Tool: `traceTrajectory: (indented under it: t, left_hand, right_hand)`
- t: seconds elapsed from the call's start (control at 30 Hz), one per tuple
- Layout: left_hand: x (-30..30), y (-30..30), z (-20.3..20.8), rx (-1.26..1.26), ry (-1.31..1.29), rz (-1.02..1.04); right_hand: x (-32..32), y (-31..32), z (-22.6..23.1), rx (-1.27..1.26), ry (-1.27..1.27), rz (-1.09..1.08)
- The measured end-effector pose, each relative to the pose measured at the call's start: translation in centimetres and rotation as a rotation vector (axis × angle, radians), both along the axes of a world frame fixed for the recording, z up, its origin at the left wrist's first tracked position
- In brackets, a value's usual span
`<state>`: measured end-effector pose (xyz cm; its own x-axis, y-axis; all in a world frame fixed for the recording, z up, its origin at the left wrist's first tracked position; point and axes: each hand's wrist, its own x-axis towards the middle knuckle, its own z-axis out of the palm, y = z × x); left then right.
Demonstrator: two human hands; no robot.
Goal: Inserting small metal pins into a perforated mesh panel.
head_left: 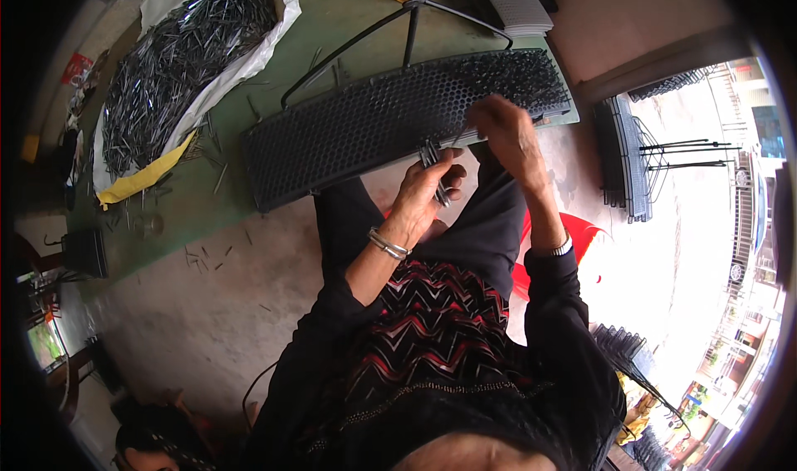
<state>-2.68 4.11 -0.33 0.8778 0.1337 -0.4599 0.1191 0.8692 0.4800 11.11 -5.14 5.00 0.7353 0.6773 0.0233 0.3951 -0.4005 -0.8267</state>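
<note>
Sack (pixel 288 7): far left on our worktop (pixel 178 232), heaped with dark strips (pixel 183 76).
Perforated panel (pixel 349 130): over the worktop's near edge; dark pieces (pixel 523 76) crowd its right end, open holes lie left.
Hands: our left hand (pixel 422 190) curls around a small bundle of strips (pixel 430 154); our right hand (pixel 510 137) bends at the panel, blurred, its hold we cannot tell.
Room: worktop between sack and panel, few loose strips (pixel 221 178).
</note>
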Motion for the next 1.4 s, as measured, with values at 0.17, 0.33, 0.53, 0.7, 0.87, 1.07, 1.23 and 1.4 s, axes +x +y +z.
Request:
traceTrajectory:
  t: [0.17, 0.33, 0.53, 0.7, 0.87, 1.07, 1.23, 1.4]
  left_hand:
    - [-0.1, -0.2, -1.9, -0.149, 0.075, 0.062]
    - [0.2, -0.1, -0.3, -0.095, 0.08, 0.063]
    - [-0.8, 0.3, -1.5, -0.123, 0.035, 0.046]
    - [-0.3, 0.0, 0.6, 0.016, 0.065, 0.099]
    - [-0.6, 0.2, 1.0, 0.075, 0.047, 0.098]
    - [-0.7, 0.2, 0.4, 0.087, -0.009, 0.123]
    - [-0.5, -0.2, 1.1, 0.085, -0.015, 0.084]
    - [-0.3, -0.8, 0.3, 0.089, -0.001, 0.159]
  right_hand:
    - [2.2, 1.8, -1.1, 0.114, -0.454, -0.305]
    - [4.4, 3.5, -4.1, 0.197, -0.665, -0.334]
    - [4.3, 4.3, -3.8, 0.142, -0.687, -0.293]
    - [4.6, 4.5, -4.1, 0.105, -0.659, -0.308]
    - [4.1, 4.4, -4.4, -0.021, -0.808, -0.266]
    - [1.9, 2.7, -1.0, -0.097, -0.347, -0.106]
    - [-0.1, 0.3, 0.0, -0.036, 0.36, 0.3]
    - [-0.7, 0.1, 0.1, 0.027, 0.482, 0.224]
